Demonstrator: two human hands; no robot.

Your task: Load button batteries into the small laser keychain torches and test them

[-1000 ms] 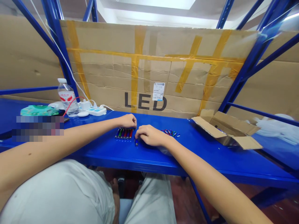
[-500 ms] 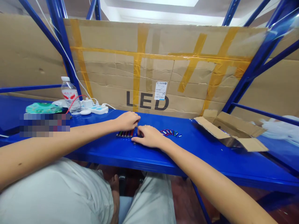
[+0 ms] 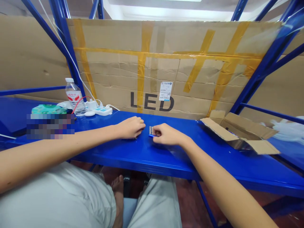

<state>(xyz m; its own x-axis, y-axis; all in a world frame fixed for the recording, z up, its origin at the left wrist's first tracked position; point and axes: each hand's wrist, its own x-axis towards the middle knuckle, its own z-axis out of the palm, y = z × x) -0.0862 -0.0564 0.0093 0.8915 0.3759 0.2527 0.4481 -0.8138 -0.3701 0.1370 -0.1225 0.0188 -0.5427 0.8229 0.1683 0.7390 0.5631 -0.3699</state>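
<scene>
My left hand (image 3: 131, 127) rests on the blue shelf (image 3: 133, 152), fingers curled over the row of small coloured cylinders, which it now hides almost wholly. A ring shows on one finger. My right hand (image 3: 167, 134) is closed in a pinch on a small blue cylinder (image 3: 151, 131), its silver end facing left, held just above the shelf between the two hands. The coloured carabiner clips seen earlier lie hidden behind my right hand.
An open cardboard box (image 3: 239, 133) lies at the right. A water bottle (image 3: 74, 101), a white power strip (image 3: 101, 110) with plugs and a green packet (image 3: 48, 109) stand at the back left. A big taped cardboard sheet marked LED (image 3: 152, 102) backs the shelf. White gloves (image 3: 288, 129) lie far right.
My right hand has lifted one small cylinder off the shelf and moved right with it. My left hand has slid over the row of cylinders and covers it.
</scene>
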